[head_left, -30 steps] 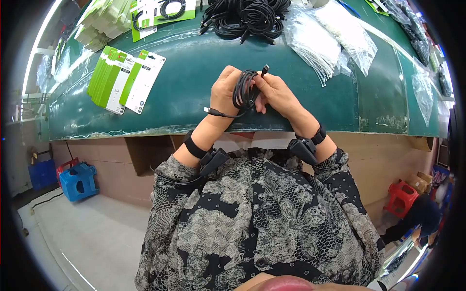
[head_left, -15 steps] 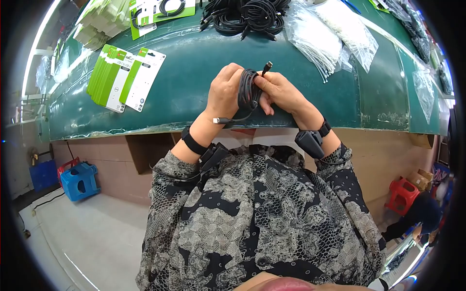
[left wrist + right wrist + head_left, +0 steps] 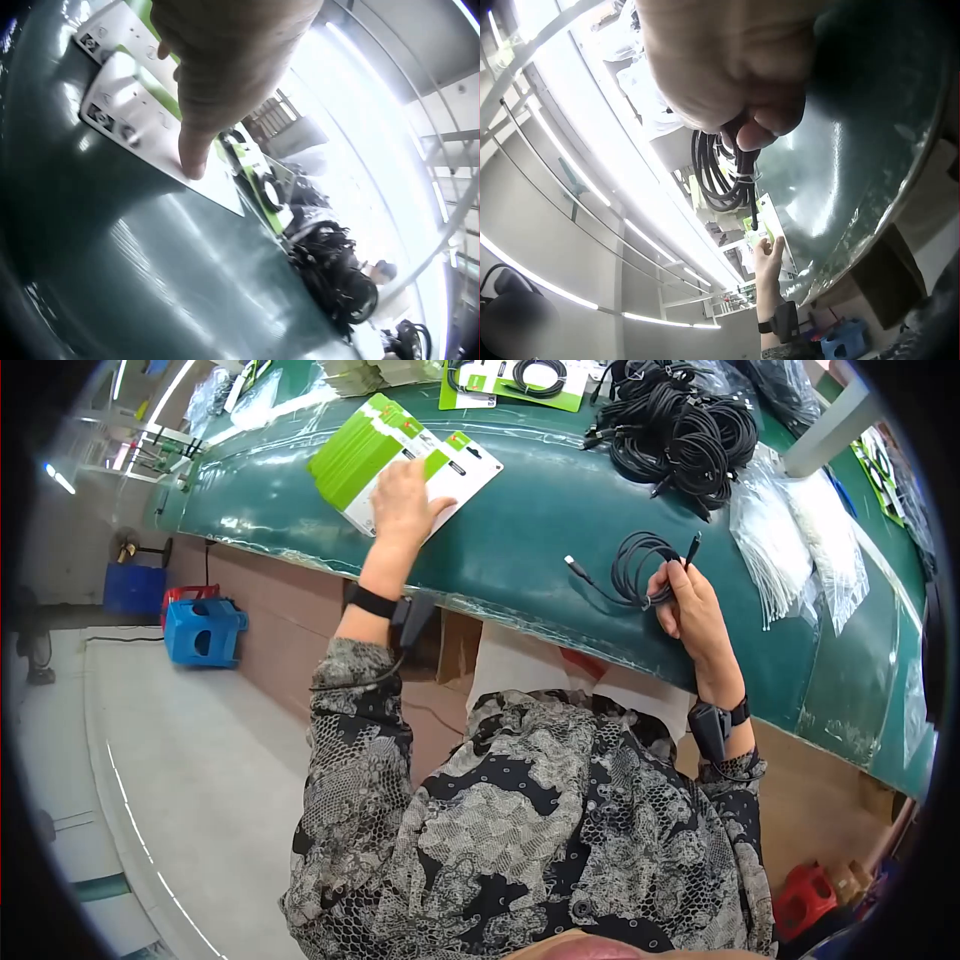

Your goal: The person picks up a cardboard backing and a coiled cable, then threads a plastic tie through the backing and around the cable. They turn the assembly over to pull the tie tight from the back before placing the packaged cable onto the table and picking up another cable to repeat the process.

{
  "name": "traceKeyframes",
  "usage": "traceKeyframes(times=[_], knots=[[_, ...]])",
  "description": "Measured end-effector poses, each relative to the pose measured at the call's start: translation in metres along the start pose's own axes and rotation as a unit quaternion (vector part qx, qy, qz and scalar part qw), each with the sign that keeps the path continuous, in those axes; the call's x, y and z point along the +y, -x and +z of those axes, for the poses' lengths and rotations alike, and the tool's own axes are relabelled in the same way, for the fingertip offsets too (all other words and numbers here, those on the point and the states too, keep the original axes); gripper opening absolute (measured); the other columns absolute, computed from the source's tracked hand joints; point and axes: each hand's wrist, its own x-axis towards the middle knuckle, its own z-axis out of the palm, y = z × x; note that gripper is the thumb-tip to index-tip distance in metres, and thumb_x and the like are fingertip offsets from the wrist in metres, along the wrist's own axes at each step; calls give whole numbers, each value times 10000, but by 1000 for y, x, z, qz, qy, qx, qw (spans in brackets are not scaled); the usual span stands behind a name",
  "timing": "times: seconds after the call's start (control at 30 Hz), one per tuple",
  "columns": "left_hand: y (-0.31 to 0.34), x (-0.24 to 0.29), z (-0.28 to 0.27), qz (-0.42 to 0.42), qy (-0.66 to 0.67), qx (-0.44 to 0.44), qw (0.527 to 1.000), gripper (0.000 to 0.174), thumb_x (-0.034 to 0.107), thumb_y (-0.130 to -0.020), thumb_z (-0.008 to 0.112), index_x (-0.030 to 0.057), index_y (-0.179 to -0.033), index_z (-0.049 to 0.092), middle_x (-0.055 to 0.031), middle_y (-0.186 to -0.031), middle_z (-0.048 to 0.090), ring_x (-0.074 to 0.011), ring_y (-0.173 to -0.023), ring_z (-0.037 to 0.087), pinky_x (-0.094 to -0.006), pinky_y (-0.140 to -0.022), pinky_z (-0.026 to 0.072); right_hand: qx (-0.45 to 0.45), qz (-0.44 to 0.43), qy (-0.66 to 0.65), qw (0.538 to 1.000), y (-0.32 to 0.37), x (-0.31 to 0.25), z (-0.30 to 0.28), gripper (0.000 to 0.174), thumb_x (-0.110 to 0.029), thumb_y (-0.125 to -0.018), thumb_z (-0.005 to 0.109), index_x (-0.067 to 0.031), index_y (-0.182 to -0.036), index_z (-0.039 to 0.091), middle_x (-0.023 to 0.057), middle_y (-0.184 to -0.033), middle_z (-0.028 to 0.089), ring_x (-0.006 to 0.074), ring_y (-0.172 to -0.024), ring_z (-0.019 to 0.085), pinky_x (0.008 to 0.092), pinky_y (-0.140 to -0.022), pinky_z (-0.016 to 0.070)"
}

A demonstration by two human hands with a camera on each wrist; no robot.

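A coiled black cable (image 3: 625, 572) hangs from my right hand (image 3: 697, 610), which pinches one side of the loops between thumb and fingers. One plug sticks up beside the thumb; the other end points out to the left. In the right wrist view, a thin white tie (image 3: 744, 178) goes round the coil (image 3: 705, 172). My left hand (image 3: 403, 505) lies over the green and white packaging cards (image 3: 355, 455), fingers stretched out. Its thumb (image 3: 193, 154) touches the face of the rightmost card (image 3: 135, 112); the fingertips are partly hidden in the left wrist view.
A heap of black cables (image 3: 690, 435) lies at the back of the green table (image 3: 520, 550). Bags of white cable ties (image 3: 775, 550) are to its right. Packaged cables (image 3: 540, 378) lie at the back. A blue stool (image 3: 205, 632) stands on the floor at left.
My left hand has let go of the coil and moved left onto the cards. My right hand keeps the cable, its loops now spread wider. The head view has turned.
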Motion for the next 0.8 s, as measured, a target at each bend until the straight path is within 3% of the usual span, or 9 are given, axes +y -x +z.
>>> traceKeyframes(times=[0.17,0.27,0.3,0.4,0.43,0.53,0.67,0.8], knots=[[8,-12,10,-110,-36,-80,990,667,429,-588,830,48,-1061,555,-144,-1029,588,-306,-997,550,-396,-821,449,-25,-1,-16,1000,-3,5,-6,291,-310,-1004,394,-52,-920,499,50,-791,582,54,-408,405,181,-358,298],[-5,-21,18,-196,49,-192,960,743,473,-574,831,37,-1097,535,-160,-1106,535,-318,-1021,539,-416,-857,439,-24,-5,-23,999,-2,6,-8,290,-309,-1006,392,-52,-924,498,49,-793,582,53,-415,408,179,-363,304],[-8,-29,23,-194,50,-191,961,743,473,-574,831,37,-1097,535,-160,-1106,535,-318,-1021,539,-416,-857,439,-25,-8,-26,999,-1,6,-7,290,-308,-1006,391,-52,-925,499,48,-795,582,52,-420,410,177,-367,307],[-7,-55,49,-217,266,-347,873,765,476,-583,829,31,-1122,518,-171,-1148,513,-335,-1043,527,-482,-885,417,-25,-16,-38,999,0,5,-7,289,-307,-1006,391,-51,-926,499,47,-799,583,50,-431,414,175,-373,315],[-8,-49,44,-215,265,-347,874,765,476,-583,829,31,-1122,518,-171,-1148,513,-335,-1043,527,-482,-885,417,-24,-20,-47,998,0,5,-7,289,-307,-1006,392,-51,-926,500,47,-800,583,50,-436,417,175,-377,318],[9,-25,25,-139,119,-126,975,760,481,-574,833,33,-1105,526,-181,-1122,544,-333,-1042,529,-480,-879,417,-24,-23,-59,998,2,5,-5,303,-318,-1004,396,-50,-916,506,34,-771,569,51,-445,421,178,-385,324],[19,1,-2,-104,12,-197,975,735,474,-595,826,35,-1099,521,-158,-1064,580,-307,-1058,526,-407,-849,438,-29,-29,-59,997,3,1,-3,314,-327,-1001,402,-50,-907,515,18,-740,555,53,-461,433,182,-398,335],[20,5,-1,-148,120,-254,948,698,480,-611,817,34,-1067,534,-147,-1012,592,-293,-981,557,-359,-793,453,-41,-21,-61,997,4,2,-3,276,-301,-1000,412,-51,-940,512,33,-802,576,55,-495,459,182,-421,361]])
